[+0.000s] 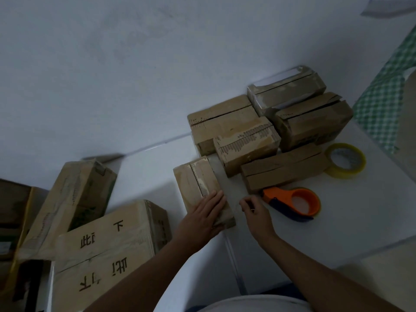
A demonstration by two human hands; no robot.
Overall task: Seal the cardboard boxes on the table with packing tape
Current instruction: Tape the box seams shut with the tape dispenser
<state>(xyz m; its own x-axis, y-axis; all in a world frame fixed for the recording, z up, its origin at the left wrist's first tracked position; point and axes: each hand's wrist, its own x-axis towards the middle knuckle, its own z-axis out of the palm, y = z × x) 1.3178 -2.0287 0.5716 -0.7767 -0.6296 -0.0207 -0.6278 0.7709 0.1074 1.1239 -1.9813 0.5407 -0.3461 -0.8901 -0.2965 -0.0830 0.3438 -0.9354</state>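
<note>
On the dim white tabletop (292,233), the left hand (202,218) lies flat with straight fingers on the near end of a small cardboard box (200,185), while the right hand (255,210) hovers just beside it with fingertips pinched, though whether it holds a tape end cannot be told. A clear strip could twist or stick to itself in this light, or the box could skid under the palm. The orange tape dispenser (295,202) and yellow tape roll (345,159) lie beyond the right hand; five more boxes (238,134) cluster past them with seams hard to read.
</note>
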